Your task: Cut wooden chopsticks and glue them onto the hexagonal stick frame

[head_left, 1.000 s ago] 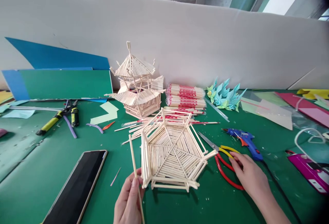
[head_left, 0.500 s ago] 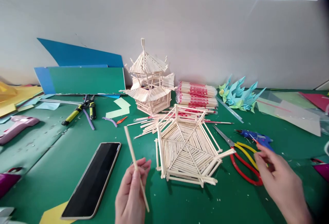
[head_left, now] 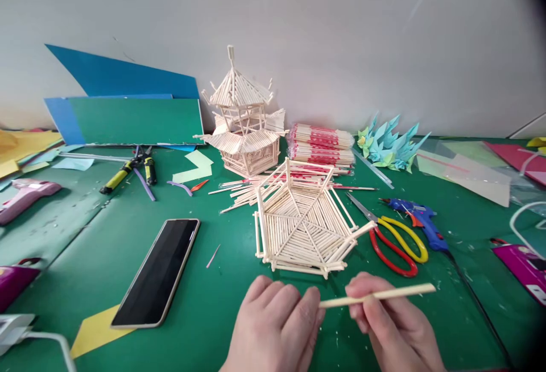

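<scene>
My left hand (head_left: 277, 323) is closed around the left end of a pale wooden stick (head_left: 407, 292). My right hand (head_left: 394, 326) pinches the same stick near its middle, and its right end sticks out free. The stick lies nearly level, close to the table's near side. Just beyond my hands sits a hexagonal frame (head_left: 298, 230) made of wooden sticks, with short posts rising at its corners. To its right lie scissors (head_left: 394, 247) with red and yellow handles, and a blue glue gun (head_left: 418, 218). My left fingertips are partly hidden.
Behind the frame stands a stick pagoda (head_left: 243, 122), with loose sticks (head_left: 243, 193) and wrapped stick bundles (head_left: 319, 144) beside it. A phone (head_left: 157, 272) lies at left, pliers (head_left: 128, 170) farther back. Blue paper flowers (head_left: 392, 144) stand at right; the glue gun's cable (head_left: 478, 304) runs forward.
My right hand has come in from beside the glue gun and taken hold of the stick. The stick has turned from upright to nearly level, and my left hand has moved right.
</scene>
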A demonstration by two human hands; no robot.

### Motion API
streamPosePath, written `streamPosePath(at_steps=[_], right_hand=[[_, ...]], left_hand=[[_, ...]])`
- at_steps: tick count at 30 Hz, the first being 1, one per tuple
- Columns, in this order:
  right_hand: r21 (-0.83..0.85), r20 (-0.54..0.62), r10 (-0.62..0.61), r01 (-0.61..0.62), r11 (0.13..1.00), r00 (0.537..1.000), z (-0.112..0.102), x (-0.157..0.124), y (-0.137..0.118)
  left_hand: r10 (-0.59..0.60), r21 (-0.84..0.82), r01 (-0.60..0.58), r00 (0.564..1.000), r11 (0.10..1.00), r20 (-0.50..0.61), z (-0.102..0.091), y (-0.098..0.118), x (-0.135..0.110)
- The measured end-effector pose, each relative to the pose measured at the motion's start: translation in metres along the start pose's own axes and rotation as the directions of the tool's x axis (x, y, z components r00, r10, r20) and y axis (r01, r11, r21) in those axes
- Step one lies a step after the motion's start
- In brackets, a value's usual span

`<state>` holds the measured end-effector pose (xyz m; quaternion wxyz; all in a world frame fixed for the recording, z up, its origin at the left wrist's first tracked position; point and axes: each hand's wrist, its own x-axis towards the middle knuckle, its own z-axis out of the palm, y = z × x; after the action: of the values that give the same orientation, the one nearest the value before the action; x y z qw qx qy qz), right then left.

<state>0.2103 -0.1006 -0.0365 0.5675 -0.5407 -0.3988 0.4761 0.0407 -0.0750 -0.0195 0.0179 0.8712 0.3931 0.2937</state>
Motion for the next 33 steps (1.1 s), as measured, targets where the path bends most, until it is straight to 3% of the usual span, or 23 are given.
streamPosePath(at_steps=[5,10,12,15,18,19,21,23,26,29,33], right_hand=[[0.214,-0.016,0.064,-0.059,0.975,0.998,-0.007,0.014,0.01],[0.318,-0.074,0.121,-0.091,0.944,0.99,-0.009,0.016,0.005],[0.327,-0.134,0.122,-0.073,0.942,0.983,-0.01,0.016,0.003],[0.323,-0.228,0.142,-0.063,0.944,0.963,-0.011,0.016,0.003],[0.335,-0.276,0.185,-0.086,0.938,0.943,-0.011,0.017,0.006],[0.34,-0.282,0.197,-0.094,0.936,0.939,-0.011,0.016,0.007],[0.344,-0.288,0.211,-0.105,0.933,0.934,-0.009,0.015,0.01],[0.348,-0.284,0.217,-0.11,0.931,0.934,-0.005,0.013,0.013],[0.362,-0.274,0.22,-0.111,0.926,0.936,0.0,0.008,0.017],[0.371,-0.27,0.207,-0.097,0.924,0.94,0.004,0.006,0.021],[0.365,-0.32,0.164,-0.038,0.93,0.933,0.005,0.005,0.024]], left_hand=[[-0.072,0.112,0.085,0.991,0.99,-0.113,-0.009,-0.008,-0.005],[-0.247,0.0,0.251,0.952,0.968,-0.183,-0.016,-0.016,-0.019],[-0.369,-0.119,0.353,0.914,0.928,-0.167,-0.017,-0.015,-0.025],[-0.501,-0.327,0.471,0.865,0.819,-0.01,-0.016,-0.012,-0.031],[-0.562,-0.525,0.592,0.792,0.612,0.238,-0.005,-0.006,-0.035],[-0.58,-0.592,0.635,0.75,0.496,0.318,0.0,-0.003,-0.034],[-0.611,-0.712,0.679,0.643,0.177,0.461,0.012,0.003,-0.032],[-0.587,-0.781,0.623,0.615,-0.048,0.526,0.023,0.008,-0.027],[-0.624,-0.857,0.475,0.613,-0.2,0.485,0.036,0.014,-0.017],[-0.66,-0.874,0.347,0.573,-0.341,0.485,0.041,0.016,-0.008],[-0.664,-0.871,0.284,0.564,-0.402,0.491,0.041,0.015,-0.001]])
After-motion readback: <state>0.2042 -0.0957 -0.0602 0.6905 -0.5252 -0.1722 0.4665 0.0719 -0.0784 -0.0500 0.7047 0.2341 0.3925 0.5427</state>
